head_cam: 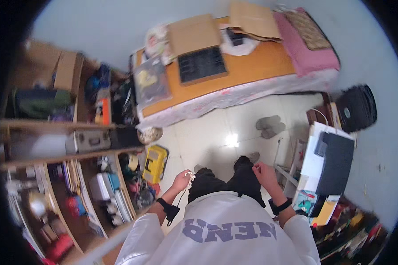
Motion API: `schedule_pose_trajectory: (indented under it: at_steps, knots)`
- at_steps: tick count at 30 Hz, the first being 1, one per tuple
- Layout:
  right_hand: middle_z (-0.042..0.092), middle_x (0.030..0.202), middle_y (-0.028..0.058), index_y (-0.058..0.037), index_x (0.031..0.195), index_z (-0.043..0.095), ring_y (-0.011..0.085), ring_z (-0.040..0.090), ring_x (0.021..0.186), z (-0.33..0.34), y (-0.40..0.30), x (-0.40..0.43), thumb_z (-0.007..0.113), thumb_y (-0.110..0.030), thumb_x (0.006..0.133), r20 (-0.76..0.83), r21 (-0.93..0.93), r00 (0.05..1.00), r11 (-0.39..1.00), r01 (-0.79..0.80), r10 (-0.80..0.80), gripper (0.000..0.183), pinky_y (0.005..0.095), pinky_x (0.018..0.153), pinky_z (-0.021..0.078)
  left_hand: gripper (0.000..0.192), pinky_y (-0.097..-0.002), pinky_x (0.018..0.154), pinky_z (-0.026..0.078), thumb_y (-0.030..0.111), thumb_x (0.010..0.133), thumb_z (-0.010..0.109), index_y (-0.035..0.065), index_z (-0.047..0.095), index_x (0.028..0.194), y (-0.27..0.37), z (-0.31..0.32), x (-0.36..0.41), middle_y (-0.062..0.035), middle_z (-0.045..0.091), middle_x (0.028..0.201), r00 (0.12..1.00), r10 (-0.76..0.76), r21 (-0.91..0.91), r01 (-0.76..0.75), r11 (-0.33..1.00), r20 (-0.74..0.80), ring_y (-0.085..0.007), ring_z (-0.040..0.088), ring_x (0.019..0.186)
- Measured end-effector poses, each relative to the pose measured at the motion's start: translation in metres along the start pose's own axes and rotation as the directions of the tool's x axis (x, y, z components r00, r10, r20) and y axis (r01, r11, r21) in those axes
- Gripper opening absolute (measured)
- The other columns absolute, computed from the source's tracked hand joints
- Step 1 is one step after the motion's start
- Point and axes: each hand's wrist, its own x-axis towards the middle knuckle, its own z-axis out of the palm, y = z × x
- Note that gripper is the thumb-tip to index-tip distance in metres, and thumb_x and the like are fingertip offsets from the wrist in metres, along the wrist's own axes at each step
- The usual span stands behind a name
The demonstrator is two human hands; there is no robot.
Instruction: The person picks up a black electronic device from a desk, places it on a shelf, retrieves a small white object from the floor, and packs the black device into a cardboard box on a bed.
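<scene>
My left hand (182, 181) is closed around a small bundle of white cord (190, 178), held beside my left thigh. A dark strap with a black device sits on that wrist, and a thin dark cable hangs near it. My right hand (264, 174) is by my right knee, its fingers curled; whether anything is between them cannot be told. Ahead, a bed (265, 63) with an orange-brown top bears an open cardboard box (194, 34) with a black inside, a clear plastic bag (151, 81) and a dark object (235, 37) on white material.
A yellow toolbox (155, 164) stands on the floor at left, beside crowded wooden shelves (59, 159). Grey slippers (270, 126) lie on the tiles ahead. At right are a white desk (310, 160) with a black panel (335, 164) and a black bag (356, 107).
</scene>
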Motion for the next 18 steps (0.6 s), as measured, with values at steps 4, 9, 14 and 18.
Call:
schedule_pose_trajectory:
  at_steps: [4,9,14,18]
  knots:
    - [0.061,0.069,0.0137,-0.0042,0.084,0.058,0.0298,0.06,0.065,0.048,-0.036,0.015,0.059,-0.022,0.079,0.069,-0.209,0.975,0.953,0.221,-0.212,0.019,0.0386,0.058,0.0467,0.035,-0.0292,0.06,0.042,0.028,0.086,0.038,0.0001,0.056,0.097,-0.107,-0.017,-0.034,-0.0082,0.057,0.075,0.975,-0.208,-0.269,0.182,0.946,-0.073,-0.0165,0.052,0.065]
    - [0.061,0.07,0.0145,-0.0056,0.081,0.056,0.0343,0.059,0.068,0.119,-0.099,0.015,0.056,-0.02,0.078,0.306,-0.346,0.933,0.89,0.296,-0.191,0.015,0.0433,0.061,0.0463,0.041,-0.0314,0.065,0.041,0.033,0.086,0.037,-0.0032,0.055,0.094,-0.193,-0.037,-0.069,-0.0107,0.056,0.079,0.881,-0.472,-0.613,0.354,0.707,-0.035,-0.0183,0.05,0.07]
    - [0.061,0.071,0.0166,-0.005,0.081,0.056,0.0352,0.059,0.07,0.18,-0.165,-0.002,0.056,-0.02,0.079,0.466,-0.379,0.868,0.848,0.371,-0.172,0.015,0.043,0.062,0.0469,0.033,-0.0298,0.066,0.042,0.028,0.086,0.04,-0.0013,0.055,0.093,-0.277,-0.045,-0.062,-0.0103,0.057,0.08,0.809,-0.552,-0.785,0.204,0.585,-0.201,-0.0179,0.053,0.071]
    - [0.061,0.068,0.0158,-0.0049,0.083,0.057,0.0342,0.06,0.069,0.204,-0.179,0.005,0.057,-0.021,0.079,0.543,-0.416,0.827,0.808,0.417,-0.147,0.017,0.0416,0.062,0.0475,0.024,-0.0307,0.063,0.043,0.019,0.086,0.04,0.003,0.053,0.099,-0.304,-0.07,-0.046,-0.0079,0.056,0.08,0.864,-0.502,-0.935,0.152,0.32,-0.031,-0.018,0.053,0.069]
